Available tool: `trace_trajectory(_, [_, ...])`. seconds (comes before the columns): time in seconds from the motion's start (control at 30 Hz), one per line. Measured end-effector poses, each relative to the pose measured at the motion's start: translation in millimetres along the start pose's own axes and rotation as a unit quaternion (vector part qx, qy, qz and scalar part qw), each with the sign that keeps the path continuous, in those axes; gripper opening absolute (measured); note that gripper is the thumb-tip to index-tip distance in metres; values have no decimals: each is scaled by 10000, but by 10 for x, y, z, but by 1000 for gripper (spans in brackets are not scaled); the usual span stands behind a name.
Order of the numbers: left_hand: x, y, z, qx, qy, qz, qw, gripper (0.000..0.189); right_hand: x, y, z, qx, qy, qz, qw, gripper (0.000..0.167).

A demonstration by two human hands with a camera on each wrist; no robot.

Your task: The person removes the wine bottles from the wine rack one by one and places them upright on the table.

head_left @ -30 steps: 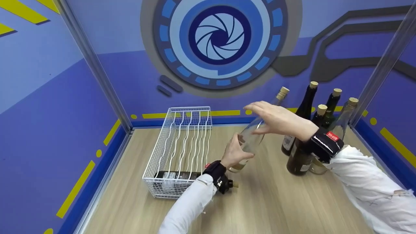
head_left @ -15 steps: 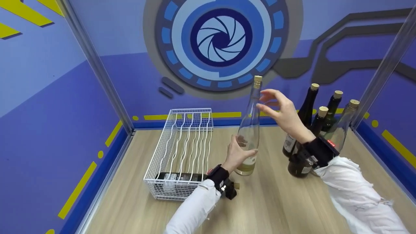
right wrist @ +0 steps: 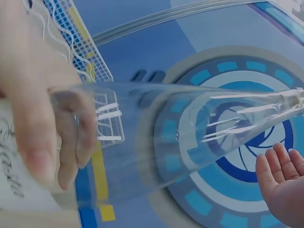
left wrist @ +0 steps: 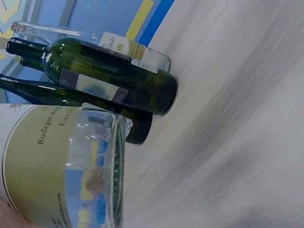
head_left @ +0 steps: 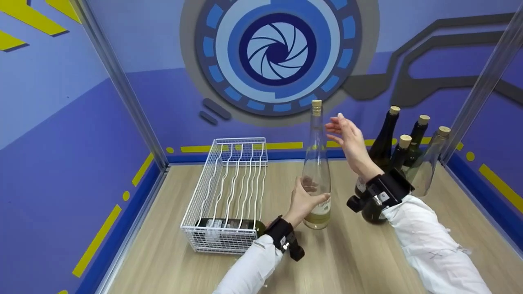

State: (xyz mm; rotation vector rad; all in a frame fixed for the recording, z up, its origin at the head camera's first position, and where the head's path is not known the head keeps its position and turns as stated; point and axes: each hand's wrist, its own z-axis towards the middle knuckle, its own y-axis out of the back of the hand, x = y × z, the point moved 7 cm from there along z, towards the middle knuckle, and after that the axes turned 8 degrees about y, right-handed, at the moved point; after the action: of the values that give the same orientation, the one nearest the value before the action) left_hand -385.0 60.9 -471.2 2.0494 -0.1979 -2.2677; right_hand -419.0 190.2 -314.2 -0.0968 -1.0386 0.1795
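A colourless glass wine bottle point(head_left: 317, 163) with a cork in its neck stands upright near the middle of the head view. My left hand point(head_left: 304, 202) grips it low on the body, thumb across the front and fingers behind. Its pale label point(left wrist: 40, 152) fills the lower left of the left wrist view, with the bottle's base over the tabletop. Beside the neck, on the right, my right hand point(head_left: 349, 139) is held up with loosely bent fingers. A gap shows between those fingers and the glass; the right wrist view also has this hand point(right wrist: 285, 185) apart from the bottle.
Left of the bottle, a white wire rack point(head_left: 199, 188) stands on the wooden table point(head_left: 163, 257). A dark wine bottle point(head_left: 241, 223) lies in its near slot. Several corked bottles stand at the right, including a dark one point(head_left: 384, 139) and a colourless one point(head_left: 429, 163).
The bottle has swung from a rightward tilt to upright and come slightly nearer in my left hand. My right hand has moved off the glass to beside the neck.
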Motion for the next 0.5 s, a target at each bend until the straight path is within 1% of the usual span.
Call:
trace_trajectory(0.07, [10, -19, -16, 0, 34, 4, 10000, 63, -51, -23, 1, 33, -137, -27, 9999, 43])
trace_trajectory(0.23, [31, -71, -48, 81, 91, -19, 9999, 63, -120, -106, -4, 220, -367, -305, 9986, 51])
trace_trajectory(0.4, [41, -124, -85, 246, 81, 33, 9997, 64, -114, -199, -15, 391, -392, -423, 9976, 51])
trace_trajectory(0.5, [51, -153, -96, 297, 29, 68, 9995, 64, -119, -241, -12, 488, -357, -481, 9970, 48])
